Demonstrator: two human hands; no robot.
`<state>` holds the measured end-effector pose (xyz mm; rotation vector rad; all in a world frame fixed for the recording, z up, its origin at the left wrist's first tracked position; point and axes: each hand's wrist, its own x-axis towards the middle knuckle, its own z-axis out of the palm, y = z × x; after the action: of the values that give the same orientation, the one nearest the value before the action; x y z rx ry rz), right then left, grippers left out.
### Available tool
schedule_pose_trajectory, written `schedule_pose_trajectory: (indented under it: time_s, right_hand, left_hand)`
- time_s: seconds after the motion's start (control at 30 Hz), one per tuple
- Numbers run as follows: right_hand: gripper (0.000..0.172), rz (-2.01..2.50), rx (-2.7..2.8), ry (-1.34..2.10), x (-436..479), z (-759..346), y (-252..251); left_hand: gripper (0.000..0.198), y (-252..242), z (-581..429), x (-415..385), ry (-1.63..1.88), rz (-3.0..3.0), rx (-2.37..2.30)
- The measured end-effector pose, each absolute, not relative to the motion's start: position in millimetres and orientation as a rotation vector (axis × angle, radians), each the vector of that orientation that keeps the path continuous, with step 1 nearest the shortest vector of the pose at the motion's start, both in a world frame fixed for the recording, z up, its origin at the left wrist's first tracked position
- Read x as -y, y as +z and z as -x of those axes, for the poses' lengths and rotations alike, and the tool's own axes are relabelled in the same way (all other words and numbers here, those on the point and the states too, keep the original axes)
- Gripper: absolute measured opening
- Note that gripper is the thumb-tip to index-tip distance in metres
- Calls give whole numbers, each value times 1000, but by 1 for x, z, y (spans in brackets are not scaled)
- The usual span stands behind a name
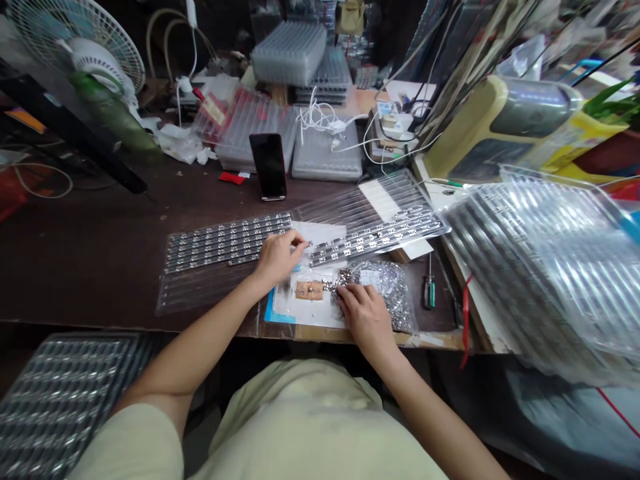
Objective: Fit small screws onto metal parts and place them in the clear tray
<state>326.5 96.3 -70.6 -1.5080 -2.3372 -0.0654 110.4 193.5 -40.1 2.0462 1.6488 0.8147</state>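
- Two bare hands work over a white paper sheet [296,313] lying on a dark bench top [95,267]; everything below is placed from that sheet.
- Left hand [277,259]: at the sheet's far edge, with its thumb and forefinger [300,240] pressed together. Anything pinched there is too small to tell.
- Right hand [366,317]: at the sheet's right edge, its fingers [350,291] curved down onto loose silver metal parts [333,285]. I cannot tell whether they hold any.
- Two clear plastic trays [227,243] and [377,233] lie beyond the sheet, their rows of metal parts running lengthwise, roughly left to right. The left hand is nearer these rows, its fingertips between the two trays; the right hand is nearer the loose parts.
- A clear plastic bag [387,287] of similar silver parts lies just right of the sheet, partly under the right hand.
- A small orange-brown pad [309,290] lies on the sheet, between the hands.
- A green-handled screwdriver [429,291] lies further right of the sheet, beyond the bag.
- The bench's near edge runs just below the sheet, while a black phone [269,167] stands upright well beyond it.
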Motion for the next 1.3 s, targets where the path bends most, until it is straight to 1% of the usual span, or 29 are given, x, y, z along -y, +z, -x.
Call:
schedule_pose_trajectory:
  time_s: [0.07, 0.13, 0.3, 0.43, 0.57, 0.63, 0.77, 0.9, 1.0, 1.17, 1.3]
  right_hand:
    - [18, 1473, 2299, -20, -97, -329, -73]
    - [17, 1455, 2262, 10, -101, -327, -74]
    - [14, 1439, 2141, 57, -108, -320, -72]
    - [11, 1452, 2003, 200, -110, -323, -72]
    - [22, 1366, 1971, 339, -112, -327, -72]
    - [24, 1348, 1977, 363, -112, -327, -72]
    - [19, 1370, 1953, 382, -111, -326, -73]
    - [20, 1337, 1938, 428, -110, -324, -73]
    - [15, 1375, 1958, 408, -111, -317, -71]
    - [12, 1375, 2088, 292, -114, -293, -69]
    - [12, 1384, 2135, 264, -117, -277, -70]
  left_hand:
    - [19, -41, -101, -178, 860, -1833, -1504]
    - [24, -43, -96, -160, 844, -1693, -1387]
    - [14, -55, -98, -123, 866, -1776, -1462]
    - [11, -65, -106, -112, 928, -1880, -1457]
    - [11, -70, -112, -110, 981, -1983, -1455]
    - [11, -70, -114, -110, 975, -2023, -1482]
    - [10, -70, -116, -110, 928, -2102, -1511]
    - [10, -69, -117, -110, 897, -2159, -1513]
    - [10, -70, -117, -110, 905, -2170, -1515]
    - [9, -72, -114, -111, 1059, -1997, -1484]
    - [10, -72, -111, -114, 1172, -1812, -1525]
